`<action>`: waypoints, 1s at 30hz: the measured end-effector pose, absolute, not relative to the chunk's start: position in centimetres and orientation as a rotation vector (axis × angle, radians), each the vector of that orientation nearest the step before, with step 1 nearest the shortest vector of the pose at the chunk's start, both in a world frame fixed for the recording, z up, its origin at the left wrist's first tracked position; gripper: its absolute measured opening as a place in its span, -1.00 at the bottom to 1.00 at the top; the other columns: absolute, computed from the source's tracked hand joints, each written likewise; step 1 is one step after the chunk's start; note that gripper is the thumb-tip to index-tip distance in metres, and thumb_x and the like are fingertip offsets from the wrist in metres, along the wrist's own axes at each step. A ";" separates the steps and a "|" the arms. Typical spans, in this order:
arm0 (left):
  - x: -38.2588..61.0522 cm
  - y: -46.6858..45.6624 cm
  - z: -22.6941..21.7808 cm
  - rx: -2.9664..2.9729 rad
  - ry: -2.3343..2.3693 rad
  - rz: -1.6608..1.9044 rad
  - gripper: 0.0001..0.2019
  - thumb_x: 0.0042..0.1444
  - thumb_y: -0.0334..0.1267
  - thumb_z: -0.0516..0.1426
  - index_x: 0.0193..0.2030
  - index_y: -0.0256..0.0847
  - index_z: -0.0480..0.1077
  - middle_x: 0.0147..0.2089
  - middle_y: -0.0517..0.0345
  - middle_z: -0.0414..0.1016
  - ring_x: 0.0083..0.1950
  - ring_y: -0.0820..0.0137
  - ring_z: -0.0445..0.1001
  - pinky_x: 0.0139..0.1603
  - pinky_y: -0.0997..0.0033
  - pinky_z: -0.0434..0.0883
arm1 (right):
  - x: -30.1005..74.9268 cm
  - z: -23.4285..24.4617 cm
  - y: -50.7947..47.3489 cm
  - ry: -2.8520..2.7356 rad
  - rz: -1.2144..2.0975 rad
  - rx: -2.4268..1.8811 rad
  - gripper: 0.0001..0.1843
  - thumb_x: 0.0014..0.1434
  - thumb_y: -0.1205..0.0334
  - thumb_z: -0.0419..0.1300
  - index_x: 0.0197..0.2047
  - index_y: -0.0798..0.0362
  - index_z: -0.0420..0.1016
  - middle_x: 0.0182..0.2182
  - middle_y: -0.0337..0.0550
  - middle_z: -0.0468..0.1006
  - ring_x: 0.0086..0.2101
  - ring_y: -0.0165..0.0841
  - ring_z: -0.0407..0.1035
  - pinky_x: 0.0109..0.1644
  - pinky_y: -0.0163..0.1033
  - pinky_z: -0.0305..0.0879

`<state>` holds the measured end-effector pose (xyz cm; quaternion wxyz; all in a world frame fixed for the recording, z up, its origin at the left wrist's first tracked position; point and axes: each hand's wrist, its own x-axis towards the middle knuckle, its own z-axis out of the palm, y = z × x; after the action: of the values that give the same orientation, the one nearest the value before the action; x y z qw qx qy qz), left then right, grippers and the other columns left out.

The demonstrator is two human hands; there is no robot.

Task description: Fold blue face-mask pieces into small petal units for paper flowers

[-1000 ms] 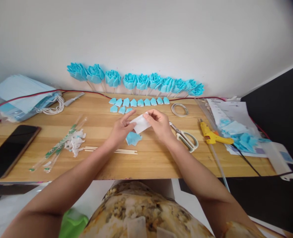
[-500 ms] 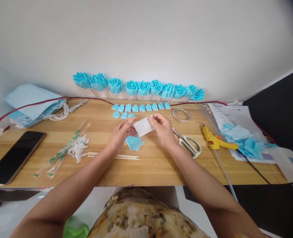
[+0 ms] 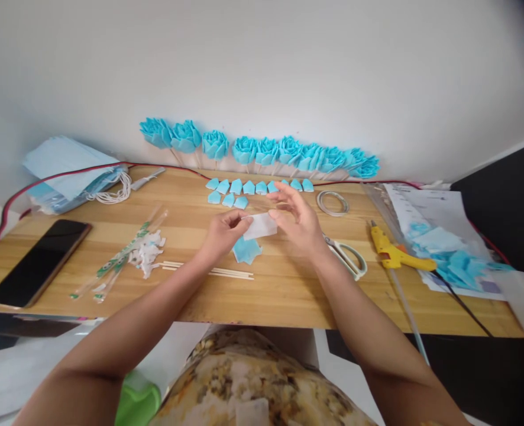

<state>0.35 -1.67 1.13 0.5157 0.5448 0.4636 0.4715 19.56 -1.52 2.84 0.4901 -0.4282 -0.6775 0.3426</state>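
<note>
A small white piece of thin non-woven cloth (image 3: 261, 226) is in front of me above the table. My left hand (image 3: 226, 232) pinches its left edge between thumb and fingers. At its right end is my right hand (image 3: 301, 225), thumb by the corner and the other fingers raised and spread apart. Just below the cloth lies a pile of light-blue cut pieces (image 3: 246, 251) with pointed edges. Behind the hands, folded blue petals (image 3: 248, 187) lie in rows, one partly hidden by my right fingers. Blue cloth flowers (image 3: 267, 151) on sticks lean along the wall.
Scissors (image 3: 353, 260) and a wire coil (image 3: 333, 203) are right of my hands, then a yellow glue gun (image 3: 390, 251) and blue scraps (image 3: 459, 266). Leftward are thin wooden sticks (image 3: 230, 273), white scraps (image 3: 147, 251), a phone (image 3: 40, 263) and stacked blue sheets (image 3: 69, 168).
My left hand has shifted its grip along the white cloth's left edge. My right fingers have lifted and spread. The view has tilted slightly, moving the table rightward in the picture.
</note>
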 end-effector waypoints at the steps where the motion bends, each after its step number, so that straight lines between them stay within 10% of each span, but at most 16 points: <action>1: 0.3 -1.8 1.1 1.357 1.121 1.115 -0.74 0.00 -0.06 0.26 -0.43 -0.26 0.50 -0.51 0.24 0.40 -0.47 0.51 0.27 -0.43 0.48 0.20 | 19.6 3.1 -1.7 -1.711 0.770 -1.052 -0.56 0.21 0.11 0.29 0.16 -0.09 0.47 0.00 -0.14 0.62 0.01 -0.28 0.47 0.14 -0.14 0.33; 9: 0.6 -2.0 1.4 1.323 0.979 1.137 -0.56 0.00 -0.12 0.32 0.02 -0.25 0.47 -0.43 0.28 0.44 -0.41 0.49 0.34 -0.36 0.50 0.27 | 18.8 2.8 -2.0 -1.697 0.665 -1.132 -0.88 0.21 0.20 0.24 -0.34 0.02 0.57 -0.36 -0.23 0.65 -0.32 -0.36 0.49 -0.16 -0.25 0.36; 15: 0.6 -1.7 1.5 1.226 1.036 1.088 -0.70 -0.06 -0.03 0.31 -0.46 -0.25 0.47 -0.47 0.22 0.45 -0.42 0.49 0.33 -0.36 0.49 0.29 | 19.2 2.5 -1.7 -1.597 0.864 -1.131 -0.81 0.21 0.13 0.23 -0.17 0.01 0.60 -0.34 -0.23 0.63 -0.33 -0.38 0.47 -0.28 -0.30 0.33; 30: 0.5 -2.4 2.1 1.545 1.115 1.004 -0.73 0.02 -0.07 0.21 -0.50 -0.24 0.44 -0.53 0.23 0.38 -0.48 0.50 0.22 -0.44 0.48 0.17 | 18.9 2.6 -1.9 -1.557 0.797 -1.128 -0.77 0.25 0.06 0.20 -0.35 0.02 0.50 -0.39 -0.25 0.57 -0.35 -0.40 0.40 -0.20 -0.28 0.31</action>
<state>0.54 -2.41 2.11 0.4742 0.6315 0.4559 0.4106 18.90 -1.88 2.55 0.5057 -0.4675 -0.6453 0.3304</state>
